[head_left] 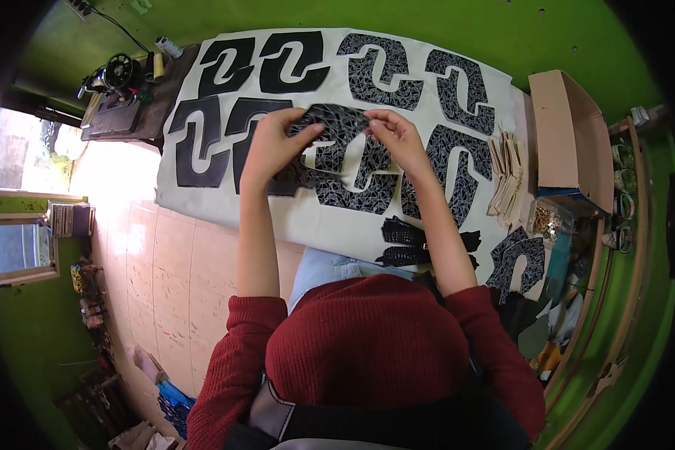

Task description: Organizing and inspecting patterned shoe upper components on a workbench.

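Above the table I hold up a curved cut piece of dark leather-like material with a pale line pattern. My left hand is closed on its left side, the thumb lying on top. With thumb and fingertips, my right hand pinches its upper right edge. The piece's lower part is blurred and overlaps a like patterned piece lying beneath it. Plain black cut pieces lie to the left, and more patterned pieces spread out behind and to the right, all on a white table cover.
Dark textured strips lie at the front edge near my right forearm. To the right are beige strips, a cardboard box and more patterned pieces. A sewing machine stands at the far left beside thread spools.
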The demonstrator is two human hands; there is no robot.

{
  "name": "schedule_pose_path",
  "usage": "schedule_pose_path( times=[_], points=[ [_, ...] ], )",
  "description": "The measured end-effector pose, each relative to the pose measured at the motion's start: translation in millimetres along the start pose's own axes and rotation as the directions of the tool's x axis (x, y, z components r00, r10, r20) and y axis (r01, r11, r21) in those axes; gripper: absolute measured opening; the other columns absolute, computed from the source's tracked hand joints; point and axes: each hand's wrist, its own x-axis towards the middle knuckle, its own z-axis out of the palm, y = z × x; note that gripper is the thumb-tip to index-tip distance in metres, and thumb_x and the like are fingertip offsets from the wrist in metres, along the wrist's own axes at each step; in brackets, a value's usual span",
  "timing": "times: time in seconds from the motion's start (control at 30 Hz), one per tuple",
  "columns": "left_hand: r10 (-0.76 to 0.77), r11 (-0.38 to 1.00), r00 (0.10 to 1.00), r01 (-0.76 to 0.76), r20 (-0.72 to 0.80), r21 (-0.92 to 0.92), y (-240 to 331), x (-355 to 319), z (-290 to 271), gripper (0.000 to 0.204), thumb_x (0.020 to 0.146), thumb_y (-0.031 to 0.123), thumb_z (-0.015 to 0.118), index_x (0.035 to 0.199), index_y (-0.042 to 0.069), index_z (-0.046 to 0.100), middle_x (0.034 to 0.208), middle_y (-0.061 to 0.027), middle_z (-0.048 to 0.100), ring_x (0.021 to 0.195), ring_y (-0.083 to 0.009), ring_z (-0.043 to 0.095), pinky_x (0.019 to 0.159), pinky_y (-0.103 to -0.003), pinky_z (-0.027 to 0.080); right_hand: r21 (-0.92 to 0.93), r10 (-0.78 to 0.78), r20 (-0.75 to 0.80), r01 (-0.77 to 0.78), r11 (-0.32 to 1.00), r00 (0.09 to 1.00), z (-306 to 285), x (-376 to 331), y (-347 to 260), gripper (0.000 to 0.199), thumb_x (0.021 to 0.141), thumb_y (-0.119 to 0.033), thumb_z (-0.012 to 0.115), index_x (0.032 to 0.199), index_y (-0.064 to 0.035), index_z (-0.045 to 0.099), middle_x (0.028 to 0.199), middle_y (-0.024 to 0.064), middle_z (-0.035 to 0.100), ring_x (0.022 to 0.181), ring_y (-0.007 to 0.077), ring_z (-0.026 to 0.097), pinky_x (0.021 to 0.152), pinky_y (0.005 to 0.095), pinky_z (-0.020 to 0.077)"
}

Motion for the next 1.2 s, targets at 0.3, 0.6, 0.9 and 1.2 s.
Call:
schedule_pose_path(
  times=[0.3, 0.6, 0.9, 1.2],
  points=[
    [-0.248, 0.695, 0.963, 0.1, -0.107, -0.712, -25.5, -22.4, 16.4, 0.016, 0.086, 0.008, 0.061, 0.096, -0.004, 0.057, 0.079, -0.0087, 0.065, 0.063, -0.0098, 0.062, 0.056, -0.02, 0.051, -0.123, 0.189, 0.032, -0.184, 0.975, 0.981, -19.9, -32.5, 27.4, 0.028, 0.089, -0.019, 0.057, 0.11, -0.0008, 0.058, 0.097, 0.0041, 0.062, 0.088, 0.0078, 0.055, 0.079, 0.0213, 0.0434],
    [-0.309, 0.587, 0.945, 0.101, -0.106, -0.804, -63.5, -24.4, 47.7, 0.019, 0.085, 0.008, 0.061, 0.099, -0.004, 0.056, 0.081, -0.0098, 0.066, 0.061, -0.0117, 0.062, 0.054, -0.022, 0.052, -0.164, 0.194, 0.072, -0.18, 0.97, 0.978, -25.1, -53.7, 39.0, 0.017, 0.083, -0.016, 0.065, 0.093, -0.0017, 0.064, 0.085, 0.0014, 0.064, 0.077, 0.0066, 0.056, 0.072, 0.0212, 0.0442],
    [-0.331, 0.55, 0.943, 0.173, -0.023, -0.817, -82.2, -24.1, 78.5, 0.023, 0.084, 0.009, 0.062, 0.102, -0.005, 0.057, 0.087, -0.0094, 0.066, 0.069, -0.0119, 0.063, 0.062, -0.023, 0.051, -0.289, 0.205, -0.077, -0.218, 0.932, 0.976, -46.7, -70.4, 49.0, 0.025, 0.077, -0.022, 0.071, 0.09, -0.0018, 0.065, 0.078, 0.0027, 0.064, 0.074, 0.0098, 0.058, 0.068, 0.0223, 0.0439],
    [0.09, 0.995, 0.982, -0.097, 0.164, 0.036, 2.5, 21.5, 74.4, 0.028, 0.073, 0.022, 0.07, 0.089, 0.0, 0.063, 0.075, -0.0157, 0.063, 0.07, -0.0244, 0.062, 0.065, -0.034, 0.046, -0.725, -0.352, -0.062, 0.2, 0.659, 0.934, -24.7, -26.9, -17.9, 0.044, 0.074, -0.018, 0.072, 0.113, -0.0032, 0.057, 0.096, 0.0133, 0.065, 0.092, 0.0259, 0.062, 0.082, 0.0325, 0.0459]
  ],
)
